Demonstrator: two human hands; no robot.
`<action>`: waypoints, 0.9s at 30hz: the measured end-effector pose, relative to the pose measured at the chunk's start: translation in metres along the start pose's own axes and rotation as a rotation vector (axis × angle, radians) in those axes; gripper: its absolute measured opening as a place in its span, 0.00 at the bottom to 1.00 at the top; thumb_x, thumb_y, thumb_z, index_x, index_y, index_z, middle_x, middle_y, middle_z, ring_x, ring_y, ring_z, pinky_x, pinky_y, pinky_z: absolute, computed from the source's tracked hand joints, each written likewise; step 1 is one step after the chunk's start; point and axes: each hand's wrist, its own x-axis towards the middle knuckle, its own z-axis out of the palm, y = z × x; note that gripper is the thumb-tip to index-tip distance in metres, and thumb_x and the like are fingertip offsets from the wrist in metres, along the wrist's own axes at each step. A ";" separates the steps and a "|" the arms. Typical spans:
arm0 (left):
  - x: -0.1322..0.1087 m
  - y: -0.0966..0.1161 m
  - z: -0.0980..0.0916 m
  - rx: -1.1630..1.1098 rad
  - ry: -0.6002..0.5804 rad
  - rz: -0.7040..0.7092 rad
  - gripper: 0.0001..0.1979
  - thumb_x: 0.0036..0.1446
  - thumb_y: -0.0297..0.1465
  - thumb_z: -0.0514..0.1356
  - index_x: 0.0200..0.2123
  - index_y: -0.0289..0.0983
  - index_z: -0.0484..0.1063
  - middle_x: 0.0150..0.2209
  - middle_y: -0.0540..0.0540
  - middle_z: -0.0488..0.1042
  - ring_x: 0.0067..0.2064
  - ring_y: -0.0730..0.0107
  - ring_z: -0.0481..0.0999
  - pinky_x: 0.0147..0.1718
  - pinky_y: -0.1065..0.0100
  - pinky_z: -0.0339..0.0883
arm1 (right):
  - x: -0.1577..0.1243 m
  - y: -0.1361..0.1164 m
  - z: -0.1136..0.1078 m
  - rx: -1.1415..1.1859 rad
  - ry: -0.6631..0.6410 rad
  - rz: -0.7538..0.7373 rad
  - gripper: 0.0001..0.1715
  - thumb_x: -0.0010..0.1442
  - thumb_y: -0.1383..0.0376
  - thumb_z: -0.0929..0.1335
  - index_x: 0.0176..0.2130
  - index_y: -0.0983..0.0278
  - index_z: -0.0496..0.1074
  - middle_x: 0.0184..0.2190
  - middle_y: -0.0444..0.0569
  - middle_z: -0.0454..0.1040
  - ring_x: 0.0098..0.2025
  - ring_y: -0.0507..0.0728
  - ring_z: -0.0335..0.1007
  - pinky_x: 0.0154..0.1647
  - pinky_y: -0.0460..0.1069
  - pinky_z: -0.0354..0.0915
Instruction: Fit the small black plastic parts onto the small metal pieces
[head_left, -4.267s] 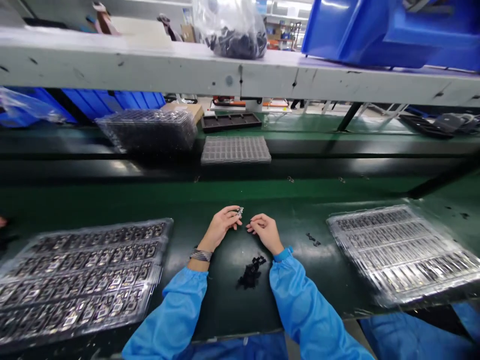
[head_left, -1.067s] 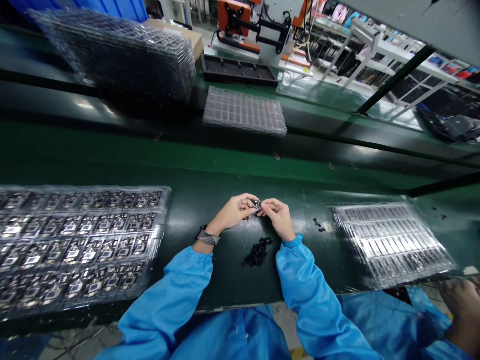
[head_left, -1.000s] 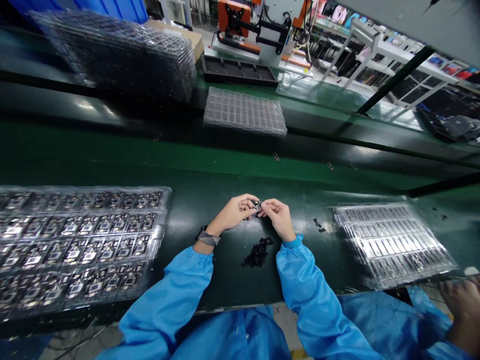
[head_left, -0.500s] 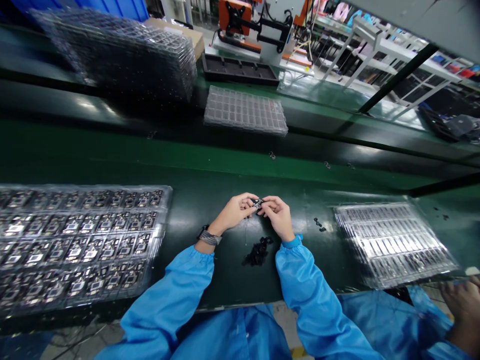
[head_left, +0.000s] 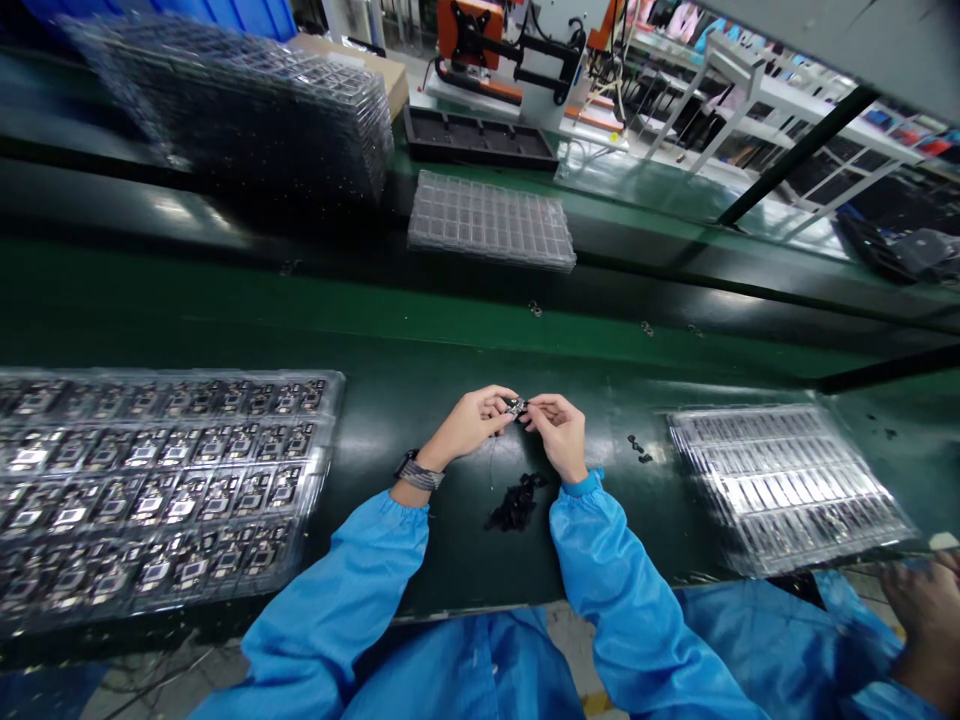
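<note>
My left hand [head_left: 480, 415] pinches a small circuit board [head_left: 515, 407] with shiny metal parts, held just above the green table. At the board's right edge, the closed fingertips of my right hand [head_left: 556, 430] grip a small black part [head_left: 524, 408], mostly hidden by the fingers. A thin wire [head_left: 492, 468] hangs below my left fingers. Under the hands lies a loose pile of small black parts [head_left: 516, 503]. A few more black pieces [head_left: 639, 449] rest to the right of my right hand.
At left, a clear tray [head_left: 337, 400] holds rows of circuit boards. Stacked clear trays [head_left: 787, 485] stand at right, beside another person's hand [head_left: 926, 600]. Beyond the table runs a green belt [head_left: 420, 310] carrying small parts [head_left: 535, 309]. Further clear trays [head_left: 491, 220] sit behind it.
The small parts on the belt have shifted slightly left. My right hand has moved a little to the right, and more of the board shows between the hands.
</note>
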 end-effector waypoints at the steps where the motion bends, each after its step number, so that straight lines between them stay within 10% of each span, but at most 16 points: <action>1: 0.000 0.000 0.000 -0.003 0.002 -0.001 0.19 0.58 0.38 0.66 0.50 0.35 0.73 0.30 0.50 0.75 0.30 0.71 0.75 0.34 0.67 0.70 | 0.001 0.000 -0.001 0.011 -0.005 0.008 0.17 0.56 0.53 0.77 0.38 0.62 0.75 0.29 0.48 0.80 0.30 0.58 0.78 0.28 0.51 0.73; 27: 0.001 -0.001 -0.001 -0.002 0.007 0.003 0.18 0.59 0.36 0.66 0.50 0.35 0.73 0.30 0.50 0.74 0.30 0.71 0.75 0.32 0.68 0.69 | 0.001 -0.003 -0.002 0.130 -0.064 0.081 0.16 0.55 0.56 0.77 0.39 0.62 0.76 0.30 0.47 0.81 0.26 0.55 0.77 0.26 0.49 0.72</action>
